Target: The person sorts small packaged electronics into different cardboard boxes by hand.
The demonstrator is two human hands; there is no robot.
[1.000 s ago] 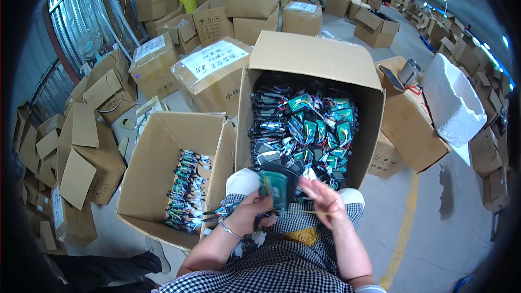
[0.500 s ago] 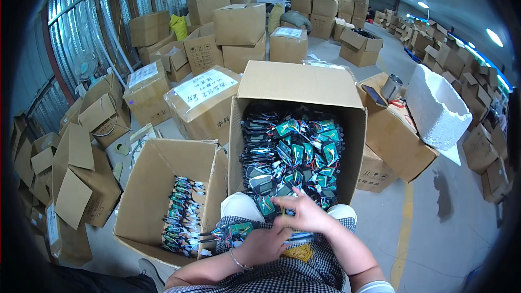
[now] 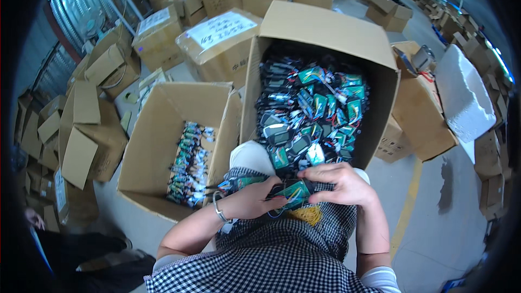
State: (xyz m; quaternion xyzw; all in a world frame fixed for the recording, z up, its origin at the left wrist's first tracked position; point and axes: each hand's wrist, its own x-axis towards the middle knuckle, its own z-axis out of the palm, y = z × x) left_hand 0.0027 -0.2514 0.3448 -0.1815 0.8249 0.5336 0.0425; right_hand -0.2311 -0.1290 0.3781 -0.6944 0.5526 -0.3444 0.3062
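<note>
Both hands meet over my lap on a small green and black packaged item [image 3: 293,191]. My left hand [image 3: 254,201], with a bracelet on the wrist, grips it from below and also holds a few similar packs [image 3: 239,183] that stick out to the left. My right hand [image 3: 339,183] closes over its right end. Just ahead stands a big open cardboard box [image 3: 325,32] heaped with many such green and black packs [image 3: 309,108]. To my left an open box [image 3: 163,114] holds a neat row of the same packs [image 3: 190,163].
Sealed and flattened cardboard boxes [image 3: 87,114] crowd the left and back. A labelled sealed box [image 3: 217,43] sits behind the left box. On the right are a box with a white foam block [image 3: 461,97] and a yellow floor line [image 3: 404,211]. Another person's hand [image 3: 32,218] shows at far left.
The view has tilted down toward the boxes. My right hand dropped from an open raised pose onto the pack, and both hands now close together on it lower in my lap.
</note>
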